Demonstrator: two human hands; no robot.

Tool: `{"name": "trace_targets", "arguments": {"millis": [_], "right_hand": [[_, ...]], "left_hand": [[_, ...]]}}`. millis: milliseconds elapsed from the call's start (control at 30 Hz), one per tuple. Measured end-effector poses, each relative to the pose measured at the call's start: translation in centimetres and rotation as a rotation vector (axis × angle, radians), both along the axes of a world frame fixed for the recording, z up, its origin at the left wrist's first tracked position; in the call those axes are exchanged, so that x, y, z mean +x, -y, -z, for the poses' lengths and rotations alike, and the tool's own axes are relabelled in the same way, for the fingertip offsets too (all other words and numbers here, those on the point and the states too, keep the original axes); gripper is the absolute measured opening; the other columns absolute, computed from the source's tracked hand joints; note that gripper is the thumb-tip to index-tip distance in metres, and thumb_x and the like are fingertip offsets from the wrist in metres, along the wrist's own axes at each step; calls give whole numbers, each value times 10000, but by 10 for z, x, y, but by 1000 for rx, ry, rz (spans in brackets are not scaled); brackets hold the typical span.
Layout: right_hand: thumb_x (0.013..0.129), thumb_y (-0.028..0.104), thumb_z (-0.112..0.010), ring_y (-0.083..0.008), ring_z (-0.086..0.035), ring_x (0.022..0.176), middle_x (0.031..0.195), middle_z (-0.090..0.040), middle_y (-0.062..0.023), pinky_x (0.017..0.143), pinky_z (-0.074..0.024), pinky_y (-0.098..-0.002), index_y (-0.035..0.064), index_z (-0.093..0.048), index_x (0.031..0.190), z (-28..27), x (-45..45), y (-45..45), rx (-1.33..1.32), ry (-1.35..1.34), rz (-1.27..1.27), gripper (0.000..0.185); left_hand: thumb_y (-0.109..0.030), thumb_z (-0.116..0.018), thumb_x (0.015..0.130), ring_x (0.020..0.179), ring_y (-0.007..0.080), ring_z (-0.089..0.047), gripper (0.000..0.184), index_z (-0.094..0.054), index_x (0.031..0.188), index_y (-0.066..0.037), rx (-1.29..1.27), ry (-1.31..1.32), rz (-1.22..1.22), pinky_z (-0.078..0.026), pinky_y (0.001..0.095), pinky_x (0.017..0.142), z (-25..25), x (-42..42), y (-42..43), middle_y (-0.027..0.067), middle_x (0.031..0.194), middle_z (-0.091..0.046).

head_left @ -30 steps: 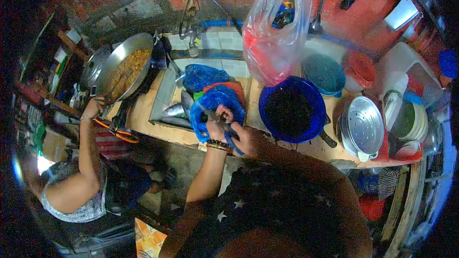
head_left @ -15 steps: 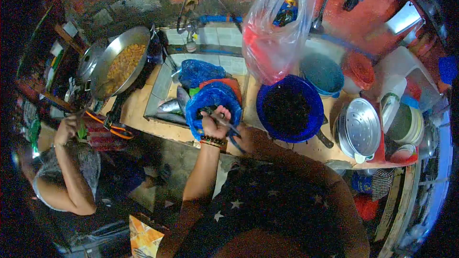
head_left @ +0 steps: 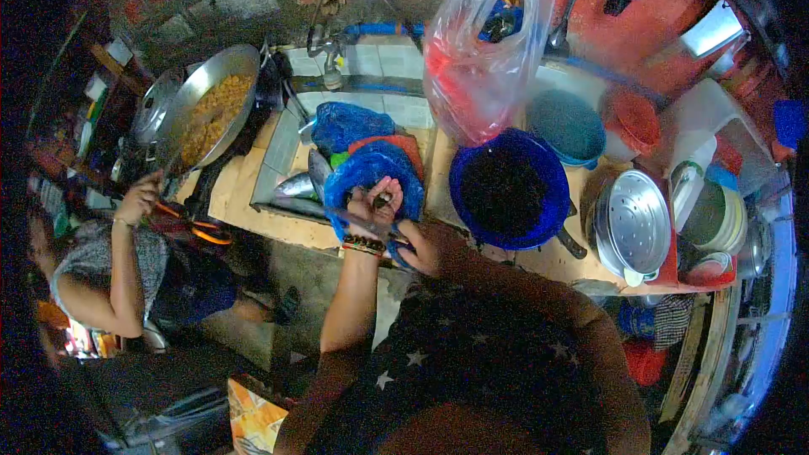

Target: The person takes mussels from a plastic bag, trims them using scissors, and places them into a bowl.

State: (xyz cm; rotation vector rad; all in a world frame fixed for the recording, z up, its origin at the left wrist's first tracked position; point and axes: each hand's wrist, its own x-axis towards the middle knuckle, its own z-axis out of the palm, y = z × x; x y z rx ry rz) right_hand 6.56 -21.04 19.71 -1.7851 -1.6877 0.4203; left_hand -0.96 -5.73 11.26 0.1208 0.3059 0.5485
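My left hand [head_left: 372, 206], with beaded bracelets at the wrist, is palm up with curled fingers over a blue plastic bag [head_left: 358, 168]. A small dark piece [head_left: 385, 200] lies in its fingers; its kind is unclear. Close beside that wrist, my right hand [head_left: 424, 248] is wrapped round a blue-handled metal tool [head_left: 406, 254]. The tool's metal part extends under or past my left palm, and I cannot make out its kind. Whole silvery fish [head_left: 297, 186] lie in the tiled sink [head_left: 268, 170] left of the bag. To the right stands a blue basin [head_left: 459, 217] of small dark pieces.
A wok [head_left: 246, 63] of browned food sits at left, where another person's hand [head_left: 139, 198] holds a utensil. A clear plastic bag [head_left: 480, 76] hangs overhead. A knife handle [head_left: 572, 243], a steamer pot [head_left: 632, 223] and a teal basin [head_left: 566, 128] stand to the right.
My left hand has turned its fingers further up and the dark piece shows more clearly. My right hand has shifted slightly left. The other person's hand has moved nearer the wok.
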Motion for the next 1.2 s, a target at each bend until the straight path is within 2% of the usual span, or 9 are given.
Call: {"name": "trace_targets", "arguments": {"millis": [33, 67, 300, 400, 467, 900, 1067, 1133, 1200], "right_hand": [[778, 236, -523, -363, -546, 735, 759, -546, -204, 639, -432, -413, 24, -463, 907, 0, 3, 2, -150, -64, 32, 255], [778, 236, -523, -363, -546, 735, 759, -546, -204, 639, -432, -413, 24, -463, 907, 7, 6, 3, -149, -64, 32, 255], [807, 221, -488, -356, -553, 731, 739, -542, -197, 644, -438, -419, 31, -452, 928, 55, 17, 5, -198, -132, 159, 228], [810, 246, -479, -353, -554, 726, 740, -543, -204, 641, -439, -431, 25, -442, 950, 31, 15, 7, -278, -84, 144, 264], [812, 260, -474, -353, -554, 724, 742, -544, -207, 636, -438, -438, 21, -437, 964, 23, 15, 8, -370, -38, 137, 286], [831, 286, -442, -368, -544, 773, 831, -541, -225, 662, -437, -445, 1, -405, 1036, 47, 20, 14, -336, -60, 116, 353], [828, 273, -443, -373, -540, 783, 829, -542, -220, 664, -433, -444, 18, -403, 1011, 56, 22, 13, -125, -21, 62, 317], [820, 249, -441, -370, -540, 781, 815, -536, -220, 655, -431, -441, 15, -421, 953, 30, 16, 12, -442, -58, 154, 271], [815, 260, -449, -369, -542, 773, 791, -536, -223, 649, -430, -442, 10, -428, 934, 12, 11, 10, -358, 36, 87, 277]], "left_hand": [[-278, -385, 848, 865, 326, -529, 434, -465, 969, 131, -78, -104, -48, -451, 409, 796, -11, 3, 2, 247, 933, -530], [-38, -391, 767, 919, 347, -509, 283, -434, 979, 145, -165, -59, 103, -429, 415, 850, -3, 0, -12, 254, 949, -516], [101, -457, 671, 891, 353, -522, 245, -428, 907, 157, -238, -35, -108, -441, 429, 858, 37, 2, -20, 223, 884, -515], [-146, -413, 819, 745, 278, -528, 265, -489, 891, 98, -92, -71, -132, -470, 371, 702, 22, 7, 0, 166, 793, -537], [-398, -248, 892, 624, 229, -494, 513, -538, 874, 25, -64, -238, -39, -430, 326, 563, 3, 15, 10, 142, 745, -549], [-242, -324, 830, 768, 270, -574, 299, -534, 801, -30, -226, -326, 82, -426, 446, 781, -4, 12, 23, 124, 826, -594], [-456, -315, 864, 589, 238, -521, 440, -507, 756, -75, 31, -195, -80, -443, 417, 639, 26, 12, 17, 81, 659, -531], [-516, -300, 840, 544, 233, -497, 493, -502, 739, -77, 65, -287, -141, -438, 411, 597, 26, 13, 15, 75, 637, -515], [-596, -273, 807, 471, 236, -469, 568, -493, 712, -81, 60, -375, -202, -445, 393, 553, 21, 12, 13, 66, 608, -498]]}}
